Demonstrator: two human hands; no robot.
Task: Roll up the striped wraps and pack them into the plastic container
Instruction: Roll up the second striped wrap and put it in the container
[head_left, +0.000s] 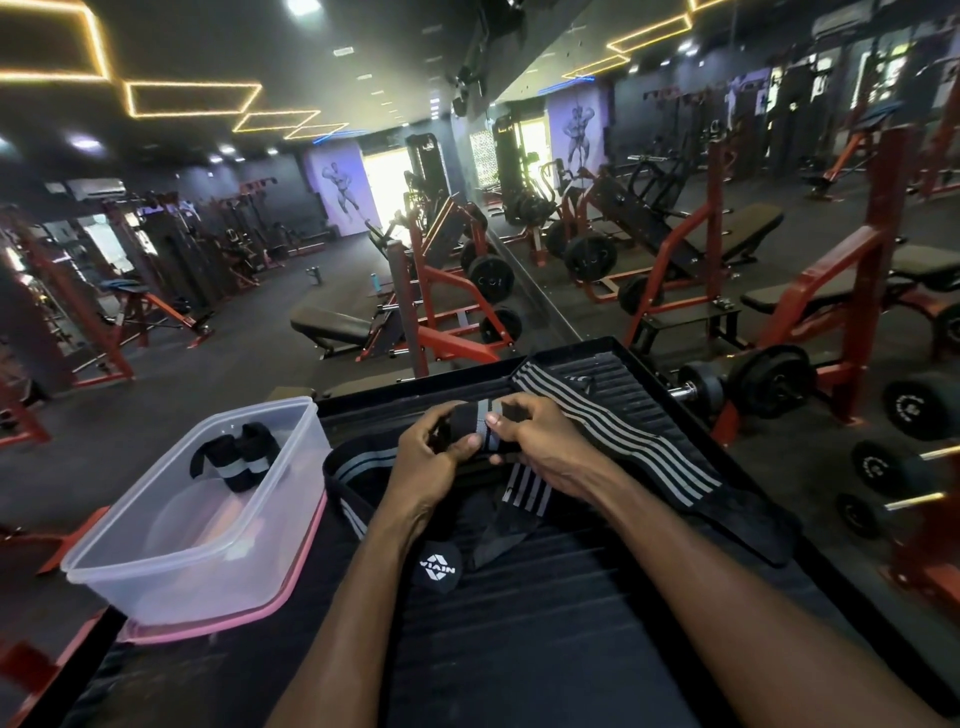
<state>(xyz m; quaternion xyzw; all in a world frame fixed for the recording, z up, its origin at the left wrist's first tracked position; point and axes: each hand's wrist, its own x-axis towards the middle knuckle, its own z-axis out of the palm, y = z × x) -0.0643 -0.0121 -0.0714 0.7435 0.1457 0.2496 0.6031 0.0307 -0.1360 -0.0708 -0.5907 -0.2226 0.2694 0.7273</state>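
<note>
Hands meet above the black ribbed platform (545, 597) — a half-rolled striped wrap (480, 423) is gripped by the left hand (434, 457) and pinched by the right hand (540, 441). Its loose tail (618, 431) is trailed to the right. One rolled wrap (241, 457) is seen inside the plastic container (171, 582), beside the platform's left edge.

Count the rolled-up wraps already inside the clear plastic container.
2: two black rolled wraps with grey stripes, side by side at the far end of the clear plastic container, the left roll and the right roll. None seems hidden.
</note>
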